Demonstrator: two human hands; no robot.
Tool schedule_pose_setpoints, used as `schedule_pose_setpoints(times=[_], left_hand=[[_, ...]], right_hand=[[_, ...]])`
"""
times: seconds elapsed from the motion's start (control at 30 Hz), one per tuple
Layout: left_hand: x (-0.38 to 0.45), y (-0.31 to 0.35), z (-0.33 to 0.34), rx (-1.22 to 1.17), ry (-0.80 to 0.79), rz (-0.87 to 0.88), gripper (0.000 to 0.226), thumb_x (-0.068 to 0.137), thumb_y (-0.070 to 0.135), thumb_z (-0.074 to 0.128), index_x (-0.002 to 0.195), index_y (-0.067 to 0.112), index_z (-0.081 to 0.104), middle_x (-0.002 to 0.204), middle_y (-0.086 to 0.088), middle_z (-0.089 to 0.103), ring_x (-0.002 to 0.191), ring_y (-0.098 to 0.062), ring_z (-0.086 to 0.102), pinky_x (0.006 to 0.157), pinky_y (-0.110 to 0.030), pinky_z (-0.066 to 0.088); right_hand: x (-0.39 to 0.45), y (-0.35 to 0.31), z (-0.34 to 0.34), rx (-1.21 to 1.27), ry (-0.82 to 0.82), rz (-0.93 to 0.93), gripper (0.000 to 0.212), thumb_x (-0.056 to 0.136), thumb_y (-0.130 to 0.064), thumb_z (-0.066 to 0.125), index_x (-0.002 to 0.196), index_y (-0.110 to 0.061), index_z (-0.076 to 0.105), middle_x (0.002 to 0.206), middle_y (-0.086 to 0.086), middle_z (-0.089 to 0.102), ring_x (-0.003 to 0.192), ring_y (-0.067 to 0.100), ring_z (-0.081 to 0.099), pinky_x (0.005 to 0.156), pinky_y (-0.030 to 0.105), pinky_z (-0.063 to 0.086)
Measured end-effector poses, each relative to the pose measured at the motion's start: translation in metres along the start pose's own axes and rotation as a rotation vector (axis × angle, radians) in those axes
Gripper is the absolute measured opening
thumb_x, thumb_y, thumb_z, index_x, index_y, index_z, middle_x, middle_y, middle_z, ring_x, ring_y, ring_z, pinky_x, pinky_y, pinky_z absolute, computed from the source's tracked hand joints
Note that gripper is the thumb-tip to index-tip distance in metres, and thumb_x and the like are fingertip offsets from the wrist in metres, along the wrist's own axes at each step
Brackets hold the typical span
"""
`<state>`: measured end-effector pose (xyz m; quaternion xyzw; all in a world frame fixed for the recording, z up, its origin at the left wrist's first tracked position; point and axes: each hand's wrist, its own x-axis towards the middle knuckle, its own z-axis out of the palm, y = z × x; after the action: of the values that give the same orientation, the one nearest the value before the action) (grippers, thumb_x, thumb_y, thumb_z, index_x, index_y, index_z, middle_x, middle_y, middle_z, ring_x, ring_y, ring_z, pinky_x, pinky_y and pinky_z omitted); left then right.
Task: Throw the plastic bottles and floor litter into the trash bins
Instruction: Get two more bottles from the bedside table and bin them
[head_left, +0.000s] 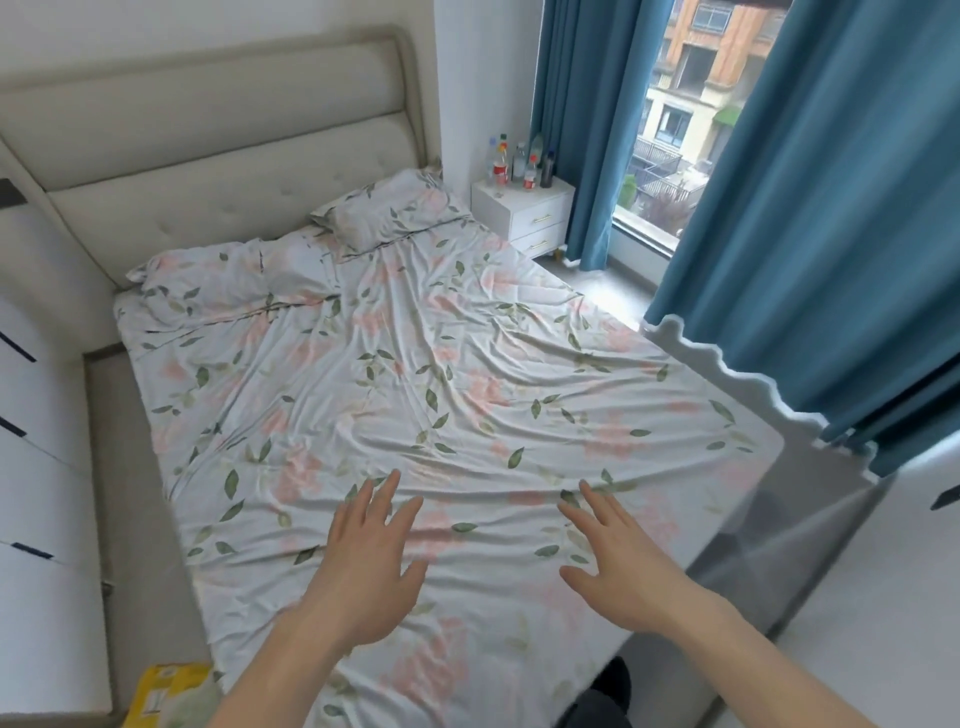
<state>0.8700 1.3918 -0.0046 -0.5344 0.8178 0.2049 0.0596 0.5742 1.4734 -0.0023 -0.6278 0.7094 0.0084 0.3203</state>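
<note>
A wrinkled floral-sheeted bed filled the room; teal curtains hung right of it, a white two-drawer nightstand beside its pillows.

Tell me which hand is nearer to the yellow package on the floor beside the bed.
Left. The left hand hovers open over the bed's foot, up and right of the yellow package. The right hand is farther right, across the bed.

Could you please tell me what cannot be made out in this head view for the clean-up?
- Trash bins: none in view.
- Bottles on the nightstand: too small to count or read.
- Yellow item: cut by the bottom edge.
- Floor beyond the bed: mostly hidden.
</note>
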Motion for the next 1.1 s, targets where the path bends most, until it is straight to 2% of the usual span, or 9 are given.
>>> schedule_pose_setpoints(times=[0.17, 0.23, 0.3, 0.43, 0.57, 0.83, 1.1], left_hand=[[0.073, 0.063, -0.013, -0.006, 0.065, -0.054, 0.070, 0.102, 0.049, 0.042, 0.161, 0.037, 0.007, 0.167, 0.010, -0.022, 0.155, -0.020, -0.021, 0.127, -0.043, -0.006], [0.126, 0.106, -0.009, -0.024, 0.077, -0.107, 0.070, 0.102, 0.049, 0.044, 0.161, 0.037, 0.009, 0.167, 0.010, -0.021, 0.155, -0.020, -0.020, 0.127, -0.044, -0.004], [0.138, 0.122, -0.014, -0.040, 0.066, -0.145, 0.070, 0.101, 0.048, 0.045, 0.161, 0.037, 0.009, 0.168, 0.010, -0.020, 0.155, -0.020, -0.020, 0.127, -0.044, -0.004], [0.217, 0.214, -0.022, -0.049, 0.077, -0.098, 0.070, 0.102, 0.050, 0.044, 0.161, 0.037, 0.010, 0.168, 0.010, -0.020, 0.155, -0.019, -0.020, 0.127, -0.042, -0.006], [0.257, 0.272, -0.039, -0.049, 0.090, -0.075, 0.067, 0.103, 0.053, 0.040, 0.160, 0.038, 0.010, 0.168, 0.010, -0.018, 0.155, -0.018, -0.019, 0.126, -0.041, -0.007], [0.300, 0.324, -0.046, -0.033, 0.060, 0.001, 0.070, 0.101, 0.051, 0.045, 0.161, 0.038, 0.011, 0.168, 0.009, -0.016, 0.155, -0.019, -0.017, 0.127, -0.042, -0.003], [0.349, 0.380, -0.022, -0.016, 0.016, 0.055, 0.068, 0.101, 0.050, 0.047, 0.159, 0.037, 0.014, 0.169, 0.008, -0.014, 0.156, -0.021, -0.016, 0.127, -0.043, -0.004]], right_hand=[[0.058, 0.069, -0.052, -0.002, -0.003, -0.054, 0.075, 0.102, -0.048, 0.051, 0.163, -0.038, 0.009, 0.169, -0.012, -0.020, 0.158, 0.021, -0.013, 0.129, 0.041, 0.011], [0.084, 0.121, -0.083, -0.005, -0.026, -0.075, 0.075, 0.103, -0.048, 0.051, 0.163, -0.038, 0.009, 0.170, -0.011, -0.019, 0.159, 0.022, -0.013, 0.129, 0.043, 0.010], [0.093, 0.135, -0.097, -0.029, -0.065, -0.087, 0.075, 0.103, -0.048, 0.051, 0.163, -0.038, 0.008, 0.170, -0.010, -0.019, 0.159, 0.023, -0.013, 0.129, 0.045, 0.009], [0.118, 0.225, -0.175, -0.028, -0.040, -0.059, 0.074, 0.103, -0.048, 0.050, 0.163, -0.036, 0.007, 0.170, -0.010, -0.019, 0.159, 0.024, -0.012, 0.129, 0.043, 0.009], [0.129, 0.275, -0.229, -0.023, -0.024, -0.038, 0.074, 0.103, -0.048, 0.050, 0.163, -0.037, 0.009, 0.170, -0.011, -0.019, 0.159, 0.023, -0.011, 0.129, 0.043, 0.011], [0.124, 0.335, -0.260, 0.001, 0.040, 0.018, 0.076, 0.101, -0.049, 0.053, 0.163, -0.039, 0.009, 0.169, -0.014, -0.018, 0.159, 0.020, -0.010, 0.129, 0.042, 0.013], [0.141, 0.421, -0.286, 0.012, 0.060, 0.044, 0.077, 0.098, -0.050, 0.055, 0.161, -0.041, 0.013, 0.170, -0.014, -0.012, 0.159, 0.020, -0.008, 0.129, 0.040, 0.014]])
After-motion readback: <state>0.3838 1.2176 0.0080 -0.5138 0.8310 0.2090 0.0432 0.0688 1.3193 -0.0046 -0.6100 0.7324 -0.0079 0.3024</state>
